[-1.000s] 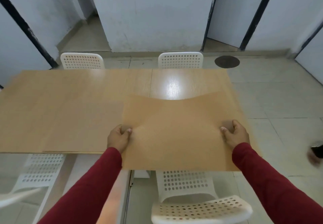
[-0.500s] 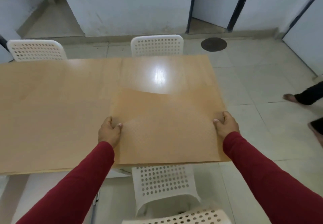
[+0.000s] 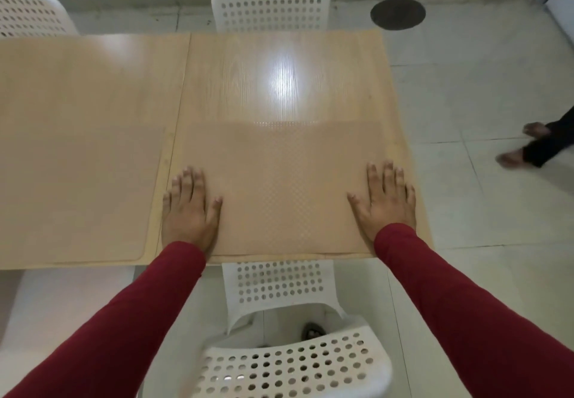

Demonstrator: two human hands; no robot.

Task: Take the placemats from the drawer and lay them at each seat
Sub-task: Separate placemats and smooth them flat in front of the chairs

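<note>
A tan textured placemat (image 3: 282, 186) lies flat on the near right part of the light wooden table (image 3: 279, 71), reaching the table's front edge. My left hand (image 3: 189, 208) rests palm down on the mat's left side, fingers spread. On the mat's right side my right hand (image 3: 385, 202) lies flat the same way. A second tan placemat (image 3: 77, 192) lies flat on the table to the left, with its rounded corner near the front edge.
A white perforated chair (image 3: 279, 329) stands just below the table's front edge, under my arms. Two more white chairs (image 3: 270, 3) (image 3: 28, 12) stand at the far side. A person's feet (image 3: 528, 146) are on the tiled floor at the right.
The placemat was held up by both hands over the table; now it lies flat and both hands have let go and press on it with spread fingers. The view tilted down.
</note>
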